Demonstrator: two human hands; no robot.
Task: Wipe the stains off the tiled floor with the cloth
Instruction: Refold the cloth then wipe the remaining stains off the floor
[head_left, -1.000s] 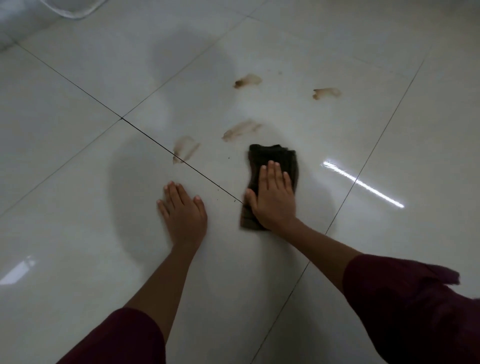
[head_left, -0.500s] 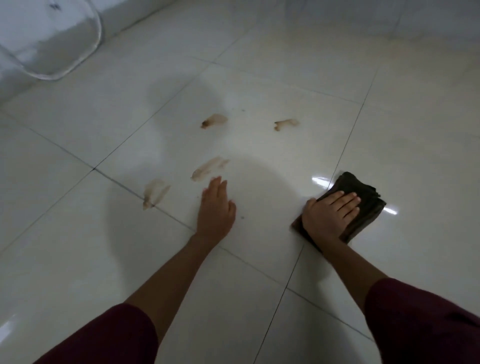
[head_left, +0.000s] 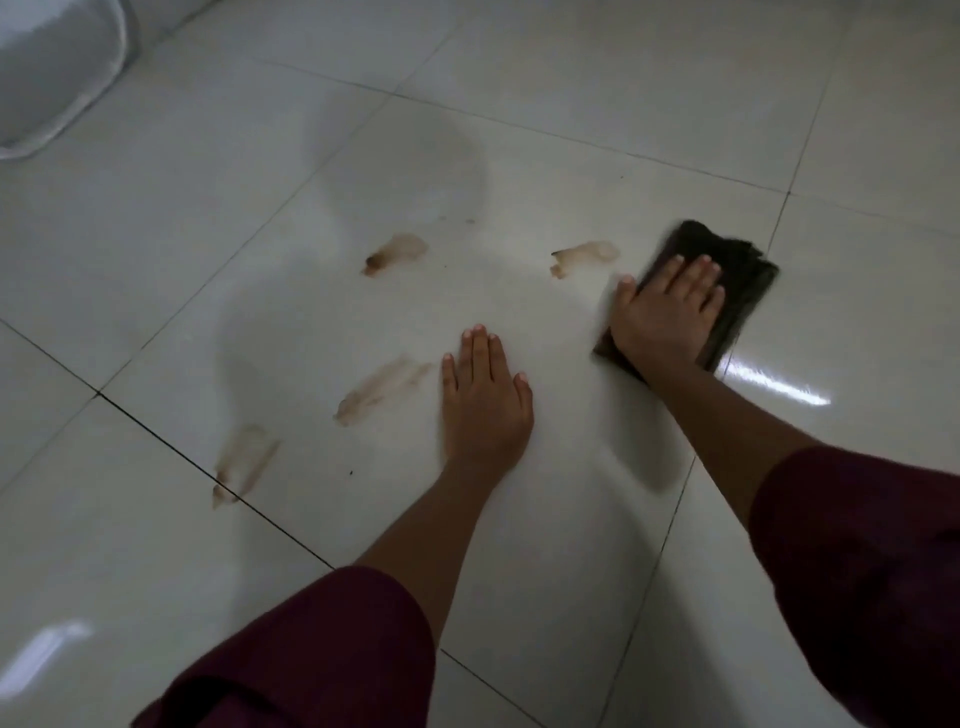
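My right hand (head_left: 667, 314) presses flat on a dark folded cloth (head_left: 743, 275) lying on the glossy white tiled floor (head_left: 156, 234), just right of a brown stain (head_left: 584, 255). My left hand (head_left: 485, 397) rests palm down on the tile with fingers together, holding nothing. Right beside its fingers lies a long smeared stain (head_left: 382, 389). Another stain (head_left: 395, 253) sits farther away, and one more stain (head_left: 244, 462) lies on a grout line at the left.
A white rounded object (head_left: 57, 78) stands at the top left corner. Dark grout lines (head_left: 156, 431) cross the floor. A bright light reflection (head_left: 774, 384) shines just right of my right forearm. My dark red sleeves fill the bottom of the view.
My right hand slid the cloth first right, then forward, up beside the far right stain. My left hand shifted forward and right, next to the long smear. The view moved closer.
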